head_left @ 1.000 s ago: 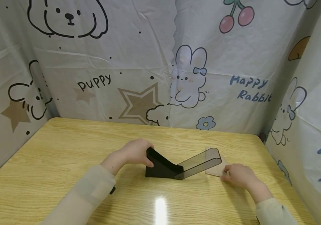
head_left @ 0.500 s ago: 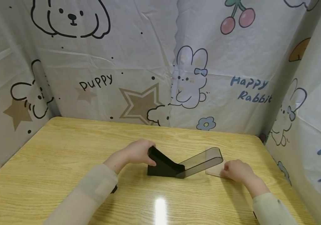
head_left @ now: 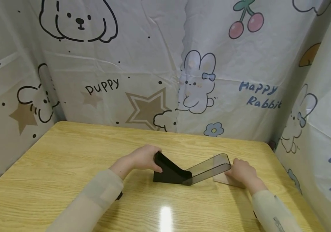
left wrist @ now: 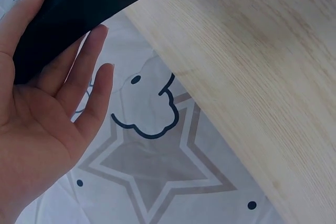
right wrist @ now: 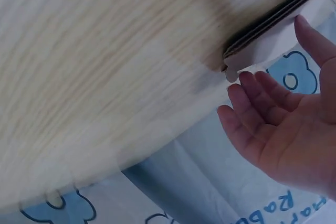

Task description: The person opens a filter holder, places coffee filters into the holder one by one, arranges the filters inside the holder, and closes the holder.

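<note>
A black box (head_left: 171, 172) with sloping sides stands mid-table, its smoky see-through lid (head_left: 209, 169) swung out to the right. My left hand (head_left: 146, 158) grips the box's raised left end, thumb on the near side. In the left wrist view the fingers of the left hand (left wrist: 58, 108) lie along the dark wall (left wrist: 89, 9). To the right, my right hand (head_left: 243, 170) holds a pale flat piece (head_left: 229, 181) just past the lid's end. The right wrist view shows the thumb on its white face (right wrist: 270, 43), dark and brown layers along one edge, and curled fingers beside its end.
The wood-grain table (head_left: 81, 145) is bounded at the back by a printed white cloth (head_left: 110, 58), with another cloth (head_left: 325, 129) close on the right. A small black item (head_left: 119, 196) shows beneath the left sleeve.
My right hand has moved forward and left over the pale piece, which now lies at a different angle. The left hand keeps its grip on the box; the whole view has shifted slightly.
</note>
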Demonstrator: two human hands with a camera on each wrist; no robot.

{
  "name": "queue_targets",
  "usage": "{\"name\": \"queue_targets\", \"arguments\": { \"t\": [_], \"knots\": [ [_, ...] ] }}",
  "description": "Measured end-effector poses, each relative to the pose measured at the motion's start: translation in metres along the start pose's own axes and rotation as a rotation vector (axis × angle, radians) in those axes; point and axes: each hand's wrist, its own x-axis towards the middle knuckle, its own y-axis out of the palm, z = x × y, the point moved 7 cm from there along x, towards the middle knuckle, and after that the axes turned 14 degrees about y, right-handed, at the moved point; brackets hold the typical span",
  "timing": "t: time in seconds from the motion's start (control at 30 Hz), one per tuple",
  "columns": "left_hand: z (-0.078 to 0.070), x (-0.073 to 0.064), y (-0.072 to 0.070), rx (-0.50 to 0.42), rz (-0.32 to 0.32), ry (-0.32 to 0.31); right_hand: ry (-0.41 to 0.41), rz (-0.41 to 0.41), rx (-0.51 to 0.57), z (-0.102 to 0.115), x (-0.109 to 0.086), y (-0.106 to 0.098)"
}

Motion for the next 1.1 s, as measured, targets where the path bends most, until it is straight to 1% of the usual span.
{"name": "queue_targets", "arguments": {
  "t": [0.17, 0.3, 0.43, 0.57, 0.67, 0.73, 0.8, 0.87, 0.97, 1.1],
  "knots": [
    [-0.001, 0.000, 0.001, -0.001, 0.004, -0.001, 0.021, 0.092, 0.183, -0.008, 0.007, 0.004],
    [-0.002, 0.000, 0.000, 0.010, 0.005, -0.003, 0.030, 0.139, 0.270, -0.011, 0.012, 0.004],
    [-0.002, 0.000, 0.000, 0.018, 0.004, -0.009, 0.046, 0.156, 0.274, -0.010, 0.016, 0.005],
    [-0.003, -0.001, 0.000, 0.015, 0.003, -0.008, 0.082, 0.102, 0.249, -0.014, 0.015, -0.002],
    [-0.004, 0.000, 0.000, 0.006, 0.007, 0.002, 0.102, 0.090, 0.309, -0.019, 0.012, -0.006],
    [-0.004, 0.001, 0.001, -0.002, 0.008, 0.010, 0.107, 0.112, 0.373, -0.023, 0.010, -0.008],
    [-0.003, 0.002, 0.001, -0.009, 0.007, 0.016, 0.097, 0.140, 0.433, -0.026, 0.009, -0.010],
    [-0.002, 0.002, 0.001, -0.016, 0.005, 0.018, 0.096, 0.148, 0.450, -0.029, 0.008, -0.016],
    [0.001, 0.001, 0.001, -0.019, -0.001, 0.017, 0.081, 0.144, 0.430, -0.034, 0.007, -0.025],
    [0.003, 0.001, 0.001, -0.025, -0.002, 0.017, 0.058, 0.161, 0.412, -0.039, 0.008, -0.033]
  ]
}}
